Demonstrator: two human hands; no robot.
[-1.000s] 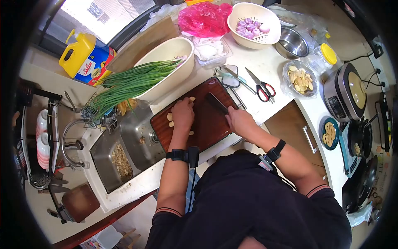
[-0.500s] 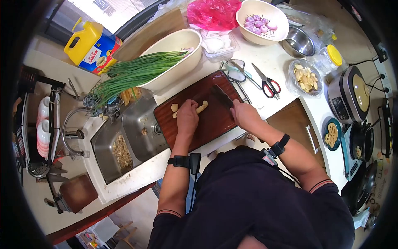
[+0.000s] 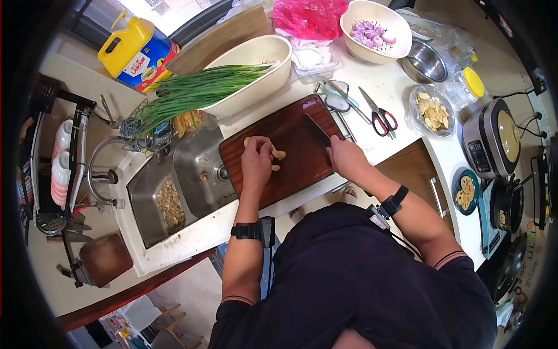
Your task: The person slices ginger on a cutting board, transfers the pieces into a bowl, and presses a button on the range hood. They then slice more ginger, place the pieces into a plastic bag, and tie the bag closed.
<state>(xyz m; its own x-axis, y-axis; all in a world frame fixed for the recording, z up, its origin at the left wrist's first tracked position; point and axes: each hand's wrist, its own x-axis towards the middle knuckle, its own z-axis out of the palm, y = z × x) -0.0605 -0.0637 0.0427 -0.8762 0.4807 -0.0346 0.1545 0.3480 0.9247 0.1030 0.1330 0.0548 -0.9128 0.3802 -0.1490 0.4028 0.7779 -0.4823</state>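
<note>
On the dark red cutting board, beside the sink, lie pieces of pale ginger. My left hand is over them at the board's left part, its fingers closed round some ginger. My right hand grips the handle of a knife at the board's right edge. The dark knife blade points up and left over the board, apart from the ginger. A bowl of sliced ginger stands farther right on the counter.
Left of the board is a double sink with peelings. Green onions lie across a cream basin behind it. Scissors, a basket of shallots, a metal bowl and a rice cooker stand to the right.
My left hand has shifted slightly left, and the ginger pieces around it lie differently. My right hand still holds the knife near the board's right edge. The view has shifted slightly.
</note>
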